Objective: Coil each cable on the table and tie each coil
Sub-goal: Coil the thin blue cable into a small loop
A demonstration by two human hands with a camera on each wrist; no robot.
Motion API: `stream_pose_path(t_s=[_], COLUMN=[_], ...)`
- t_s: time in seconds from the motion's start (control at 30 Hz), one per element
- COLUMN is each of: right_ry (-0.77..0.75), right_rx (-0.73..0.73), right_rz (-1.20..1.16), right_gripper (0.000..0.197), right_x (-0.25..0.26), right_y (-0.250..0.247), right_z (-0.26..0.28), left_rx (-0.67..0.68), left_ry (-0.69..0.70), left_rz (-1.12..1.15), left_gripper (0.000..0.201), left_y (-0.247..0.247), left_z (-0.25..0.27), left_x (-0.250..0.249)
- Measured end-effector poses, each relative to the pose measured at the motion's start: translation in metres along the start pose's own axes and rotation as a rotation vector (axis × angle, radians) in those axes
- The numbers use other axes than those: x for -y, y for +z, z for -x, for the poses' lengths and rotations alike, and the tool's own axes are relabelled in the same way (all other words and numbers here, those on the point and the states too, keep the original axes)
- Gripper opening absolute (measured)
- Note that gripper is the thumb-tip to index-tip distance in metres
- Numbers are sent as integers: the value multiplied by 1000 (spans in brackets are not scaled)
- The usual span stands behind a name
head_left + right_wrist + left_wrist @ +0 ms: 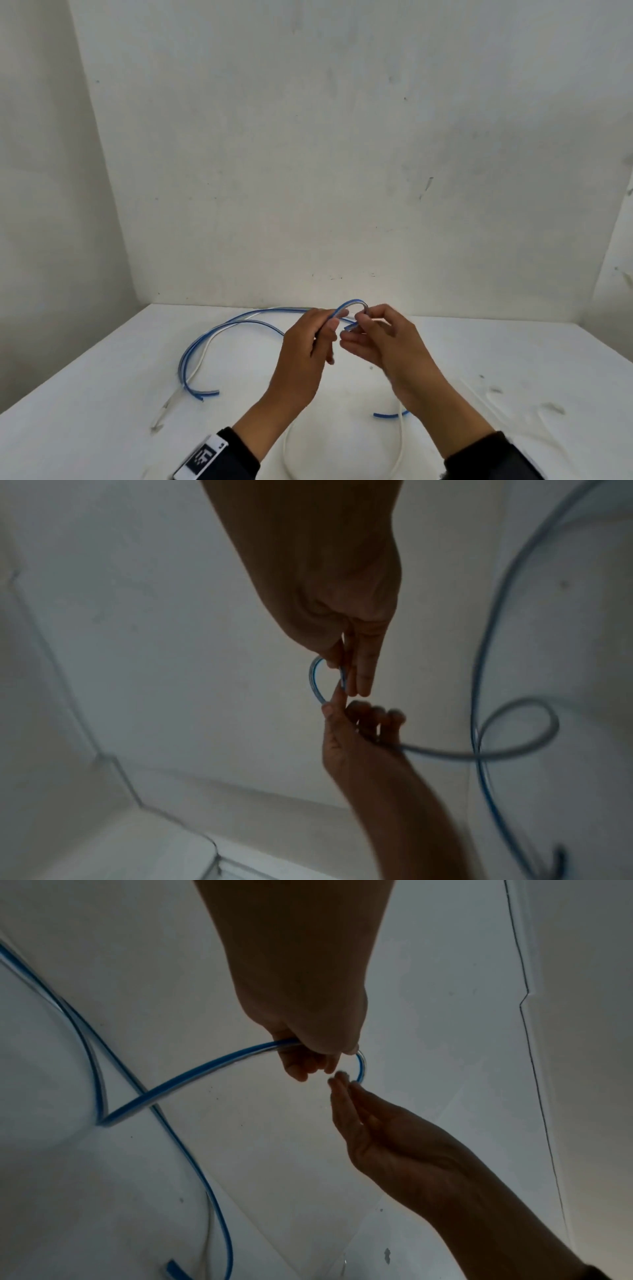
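Observation:
A blue-and-clear cable (191,346) lies in long curves across the left of the white table (102,394). One stretch of it is lifted and bent into a small arch (352,303) between my two hands. My left hand (334,325) grips one leg of the arch, and the cable (205,1066) trails away from its fist. My right hand (356,325) pinches the other leg between thumb and fingers (363,674). In the right wrist view, the left hand (363,723) closes on the cable (479,753) just below the arch (315,680). In the left wrist view, the right hand (346,1085) reaches up to the arch (361,1066).
A white cable (400,445) loops on the table under my forearms, and another white stretch (205,353) runs beside the blue one at the left. A short blue piece (387,415) shows near my right wrist. White walls close in the table behind and on both sides.

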State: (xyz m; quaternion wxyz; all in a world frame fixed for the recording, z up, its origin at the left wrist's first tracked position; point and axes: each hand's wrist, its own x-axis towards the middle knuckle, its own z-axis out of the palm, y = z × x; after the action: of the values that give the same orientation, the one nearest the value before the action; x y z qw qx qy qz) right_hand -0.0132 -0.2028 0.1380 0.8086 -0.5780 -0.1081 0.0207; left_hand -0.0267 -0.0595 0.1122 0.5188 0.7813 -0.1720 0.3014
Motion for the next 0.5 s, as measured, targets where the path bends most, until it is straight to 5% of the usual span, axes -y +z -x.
stream_pose_path(t_s=[0.27, 0.5], right_ry=[330, 304], right_rx=[61, 183], right_rz=[-341, -317], right_gripper=[6, 25], right_x=[-16, -32], right_y=[0, 5], right_z=[5, 5], left_rx=[-78, 5], left_ry=[-78, -114], left_rz=[94, 288], left_gripper=[27, 31], left_y=[23, 31], left_z=[3, 9], left_x=[4, -2])
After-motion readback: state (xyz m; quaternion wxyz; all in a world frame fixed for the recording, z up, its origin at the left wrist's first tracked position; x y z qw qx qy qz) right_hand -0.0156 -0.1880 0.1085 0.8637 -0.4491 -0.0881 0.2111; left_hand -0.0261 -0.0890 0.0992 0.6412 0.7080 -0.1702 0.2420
